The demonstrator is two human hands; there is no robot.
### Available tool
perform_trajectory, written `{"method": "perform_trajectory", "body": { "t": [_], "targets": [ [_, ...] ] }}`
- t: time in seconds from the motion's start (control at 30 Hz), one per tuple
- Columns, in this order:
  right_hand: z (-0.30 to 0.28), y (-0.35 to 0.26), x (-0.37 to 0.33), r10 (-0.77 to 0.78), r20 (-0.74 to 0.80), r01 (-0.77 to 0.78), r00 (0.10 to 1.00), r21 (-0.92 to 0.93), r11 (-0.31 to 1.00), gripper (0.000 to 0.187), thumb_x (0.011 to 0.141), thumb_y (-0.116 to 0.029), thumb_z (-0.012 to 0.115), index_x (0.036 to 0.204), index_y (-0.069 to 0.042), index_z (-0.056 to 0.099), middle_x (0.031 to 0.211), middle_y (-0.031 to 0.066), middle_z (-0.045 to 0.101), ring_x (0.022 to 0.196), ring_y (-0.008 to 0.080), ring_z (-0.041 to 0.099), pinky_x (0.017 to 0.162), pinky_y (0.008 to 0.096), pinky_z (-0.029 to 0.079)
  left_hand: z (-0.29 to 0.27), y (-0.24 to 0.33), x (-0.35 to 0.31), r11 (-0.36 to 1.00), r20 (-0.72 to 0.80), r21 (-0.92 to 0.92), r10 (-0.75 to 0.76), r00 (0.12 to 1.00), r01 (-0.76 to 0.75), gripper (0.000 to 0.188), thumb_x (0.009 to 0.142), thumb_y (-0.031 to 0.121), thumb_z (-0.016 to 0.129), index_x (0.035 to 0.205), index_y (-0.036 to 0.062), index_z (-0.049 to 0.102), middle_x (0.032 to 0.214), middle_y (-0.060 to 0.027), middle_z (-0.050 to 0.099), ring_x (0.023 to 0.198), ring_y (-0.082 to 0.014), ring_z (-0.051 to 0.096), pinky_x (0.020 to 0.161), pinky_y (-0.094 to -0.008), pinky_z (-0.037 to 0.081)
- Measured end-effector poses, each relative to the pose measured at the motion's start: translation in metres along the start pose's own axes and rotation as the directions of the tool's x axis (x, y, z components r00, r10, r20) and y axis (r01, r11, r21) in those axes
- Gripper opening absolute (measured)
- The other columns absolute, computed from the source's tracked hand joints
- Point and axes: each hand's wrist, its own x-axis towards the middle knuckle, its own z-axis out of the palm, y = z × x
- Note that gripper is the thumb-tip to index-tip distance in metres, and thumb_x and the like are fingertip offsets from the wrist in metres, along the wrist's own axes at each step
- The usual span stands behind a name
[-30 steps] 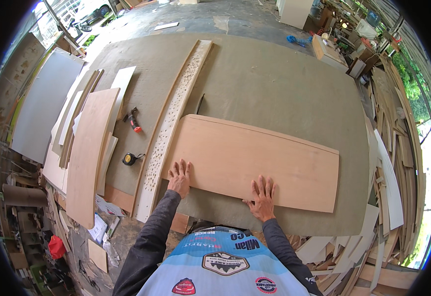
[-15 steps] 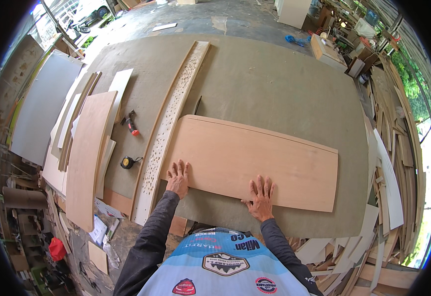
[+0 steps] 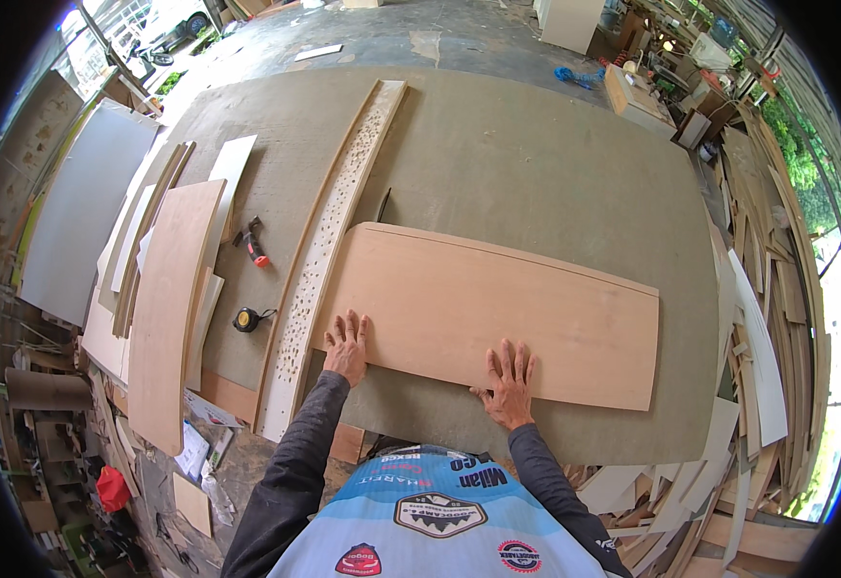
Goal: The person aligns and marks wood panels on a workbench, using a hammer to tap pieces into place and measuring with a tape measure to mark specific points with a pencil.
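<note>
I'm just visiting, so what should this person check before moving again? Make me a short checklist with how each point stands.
1. Left hand on the wooden panel: ok, fingers spread near its left end, at the near edge.
2. Right hand on the panel: ok, fingers spread at the near edge, farther right.
3. Work surface free of loose tools: not ok, a red-and-black hand tool and a tape measure lie left of the speckled strip.
4. Panel's left end apart from the strip: cannot tell, they look close, but contact is unclear.
5. Panel's underside clear: cannot tell, it is hidden.
</note>
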Motion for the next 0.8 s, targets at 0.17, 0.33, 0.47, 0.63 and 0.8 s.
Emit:
{"method": "perform_trajectory", "body": {
  "t": [0.17,0.33,0.47,0.63,0.8],
  "targets": [
    [0.001,0.001,0.002,-0.001,-0.008,0.001,1.000,0.003,1.000,0.088,0.087,-0.059,0.064,0.155,-0.011,0.037,0.167,0.0175,0.015,0.153,0.0473,0.002,0.120,0.0666,0.001,-0.001,-0.001,0.002,1.000,0.011,-0.020,-0.008,1.000,0.009,0.104,0.076,0.005,0.066,0.162,0.0075,0.007,0.167,-0.0253,0.005,0.152,-0.0507,0.007,0.116,-0.0677,0.023],
    [0.000,0.003,0.004,0.000,-0.005,0.000,1.000,-0.003,1.000,0.089,0.087,-0.059,0.063,0.156,-0.011,0.036,0.167,0.0175,0.015,0.153,0.0475,0.002,0.120,0.0667,0.001,-0.007,0.003,0.005,1.000,0.017,0.008,-0.010,1.000,0.010,0.101,0.078,0.004,0.064,0.162,0.0084,0.008,0.167,-0.0248,0.006,0.151,-0.0514,0.010,0.116,-0.0678,0.023],
    [0.001,0.002,0.006,0.000,-0.006,0.000,1.000,-0.006,1.000,0.089,0.087,-0.061,0.062,0.156,-0.011,0.036,0.167,0.0174,0.015,0.153,0.0474,0.002,0.120,0.0668,0.001,-0.003,0.001,0.005,1.000,-0.016,-0.006,-0.010,1.000,0.010,0.098,0.079,0.004,0.062,0.162,0.0085,0.010,0.167,-0.0248,0.007,0.151,-0.0523,0.011,0.116,-0.0679,0.023],
    [0.003,0.004,0.007,0.000,-0.011,0.000,1.000,-0.011,1.000,0.089,0.087,-0.063,0.060,0.156,-0.012,0.036,0.167,0.0172,0.016,0.153,0.0473,0.002,0.120,0.0672,0.000,0.001,-0.001,0.007,1.000,-0.015,0.009,-0.008,1.000,0.008,0.099,0.079,0.004,0.063,0.162,0.0082,0.010,0.167,-0.0250,0.006,0.151,-0.0528,0.010,0.116,-0.0684,0.023],
    [0.003,0.004,0.008,0.001,-0.010,-0.001,1.000,-0.012,1.000,0.089,0.087,-0.063,0.061,0.156,-0.013,0.036,0.167,0.0171,0.016,0.153,0.0468,0.002,0.121,0.0669,0.000,-0.004,0.001,0.007,1.000,-0.005,0.009,-0.004,1.000,0.004,0.102,0.077,0.004,0.066,0.162,0.0078,0.009,0.167,-0.0254,0.005,0.151,-0.0529,0.010,0.115,-0.0690,0.024]
  ]
}}
